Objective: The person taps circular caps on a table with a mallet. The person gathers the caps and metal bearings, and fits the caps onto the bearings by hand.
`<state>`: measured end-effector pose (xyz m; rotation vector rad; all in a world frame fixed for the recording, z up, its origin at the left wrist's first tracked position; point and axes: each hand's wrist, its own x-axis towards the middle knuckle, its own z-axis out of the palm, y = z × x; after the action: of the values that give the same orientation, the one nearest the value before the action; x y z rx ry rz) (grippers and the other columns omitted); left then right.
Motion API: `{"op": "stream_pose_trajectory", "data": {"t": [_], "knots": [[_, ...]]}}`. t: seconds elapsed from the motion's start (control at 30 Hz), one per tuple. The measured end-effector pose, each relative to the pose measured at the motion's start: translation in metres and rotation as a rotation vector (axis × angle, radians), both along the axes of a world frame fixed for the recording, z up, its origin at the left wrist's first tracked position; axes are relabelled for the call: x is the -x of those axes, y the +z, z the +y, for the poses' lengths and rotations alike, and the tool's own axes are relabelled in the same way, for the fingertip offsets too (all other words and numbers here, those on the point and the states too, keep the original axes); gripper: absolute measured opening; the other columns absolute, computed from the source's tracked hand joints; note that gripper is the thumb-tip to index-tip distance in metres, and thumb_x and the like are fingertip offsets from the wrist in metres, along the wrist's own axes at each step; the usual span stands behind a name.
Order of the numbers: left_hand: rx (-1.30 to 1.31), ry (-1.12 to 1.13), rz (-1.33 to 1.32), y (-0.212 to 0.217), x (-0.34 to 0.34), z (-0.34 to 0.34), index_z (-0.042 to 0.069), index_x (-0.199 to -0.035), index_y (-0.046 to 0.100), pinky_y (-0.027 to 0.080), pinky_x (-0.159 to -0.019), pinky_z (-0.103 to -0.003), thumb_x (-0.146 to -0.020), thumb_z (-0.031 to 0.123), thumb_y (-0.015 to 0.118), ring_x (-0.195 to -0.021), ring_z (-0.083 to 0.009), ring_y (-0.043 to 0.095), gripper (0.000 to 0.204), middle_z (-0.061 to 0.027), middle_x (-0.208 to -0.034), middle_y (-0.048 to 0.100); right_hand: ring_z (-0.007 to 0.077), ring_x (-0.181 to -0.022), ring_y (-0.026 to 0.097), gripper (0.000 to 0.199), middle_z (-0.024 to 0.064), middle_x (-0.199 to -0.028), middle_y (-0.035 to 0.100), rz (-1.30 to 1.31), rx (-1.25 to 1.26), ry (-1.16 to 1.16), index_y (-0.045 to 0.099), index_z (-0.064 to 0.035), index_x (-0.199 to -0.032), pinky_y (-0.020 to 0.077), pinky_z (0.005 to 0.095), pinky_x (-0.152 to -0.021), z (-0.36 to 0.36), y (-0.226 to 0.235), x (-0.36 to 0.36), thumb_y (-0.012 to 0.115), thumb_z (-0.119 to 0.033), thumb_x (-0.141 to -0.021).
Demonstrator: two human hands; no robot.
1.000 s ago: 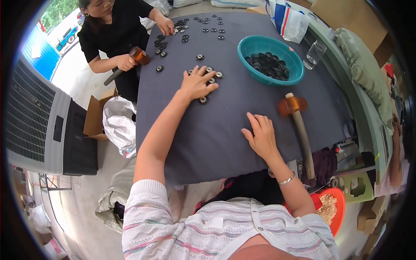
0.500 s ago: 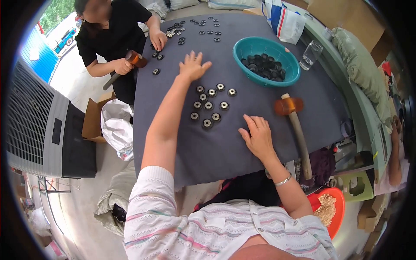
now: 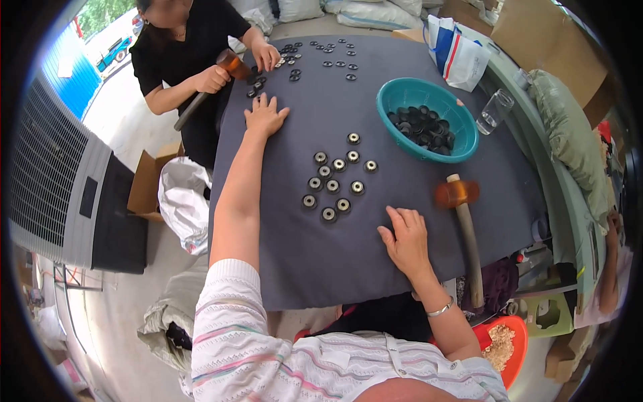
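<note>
My left hand (image 3: 266,118) is stretched out at the table's left edge, fingers spread and palm down. Just beyond its fingertips are small black round pieces (image 3: 258,85); I cannot tell whether it touches one. My right hand (image 3: 407,244) rests on the grey tabletop with its fingers loosely extended and thumb apart, holding nothing. Between my two arms stands a loose cluster of black round parts with shiny metal centres (image 3: 333,187), like small bearings or rollers. To the right of my right hand lies a mallet (image 3: 468,234) with an amber head and wooden handle.
A teal basin (image 3: 429,92) of black round pieces stands at the right, beside a drinking glass (image 3: 495,112) and a white bag (image 3: 462,63). Across the left corner, a co-worker holds another mallet (image 3: 232,63) near scattered black parts (image 3: 341,65). An orange tub (image 3: 517,348) sits below right.
My left hand has swung left, from above the cluster towards the co-worker's pieces. My right hand stays by the table's front. The co-worker's mallet has come closer to their other hand. The view has shifted slightly.
</note>
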<state>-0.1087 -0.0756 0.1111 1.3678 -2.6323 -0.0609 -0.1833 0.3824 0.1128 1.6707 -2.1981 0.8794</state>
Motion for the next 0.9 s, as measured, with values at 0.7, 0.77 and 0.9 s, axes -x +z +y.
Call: {"op": "stream_pose_trajectory", "data": {"t": [0.7, 0.77, 0.9], "knots": [[-0.091, -0.313, -0.028, 0.004, -0.076, 0.150, 0.005, -0.149, 0.038, 0.024, -0.115, -0.053, -0.098, 0.061, 0.039, -0.147, -0.0397, 0.024, 0.076, -0.0177, -0.160, 0.027, 0.0304, -0.093, 0.057, 0.037, 0.0121, -0.101, 0.061, 0.007, 0.057, 0.000, 0.062, 0.0006, -0.112, 0.0435, 0.0418, -0.080, 0.004, -0.005, -0.001, 0.072, -0.019, -0.082], [-0.143, -0.293, -0.016, 0.011, -0.077, 0.171, 0.009, -0.150, 0.039, 0.022, -0.115, -0.056, -0.098, 0.061, 0.040, -0.146, -0.0425, 0.023, 0.074, -0.0176, -0.160, 0.027, 0.0302, -0.093, 0.057, 0.038, 0.0118, -0.100, 0.062, 0.020, 0.068, 0.000, 0.062, 0.0006, -0.113, 0.0436, 0.0418, -0.080, 0.004, -0.006, -0.001, 0.072, -0.020, -0.083], [0.113, -0.364, 0.071, 0.017, -0.053, 0.205, 0.012, -0.149, 0.041, 0.022, -0.114, -0.059, -0.098, 0.058, 0.041, -0.146, -0.0449, 0.022, 0.069, -0.0179, -0.159, 0.028, 0.0307, -0.092, 0.057, 0.029, 0.0115, -0.097, 0.062, 0.048, 0.074, -0.015, 0.063, -0.0031, -0.103, 0.0441, 0.0427, -0.078, 0.005, -0.004, -0.005, 0.071, -0.022, -0.083]]}}
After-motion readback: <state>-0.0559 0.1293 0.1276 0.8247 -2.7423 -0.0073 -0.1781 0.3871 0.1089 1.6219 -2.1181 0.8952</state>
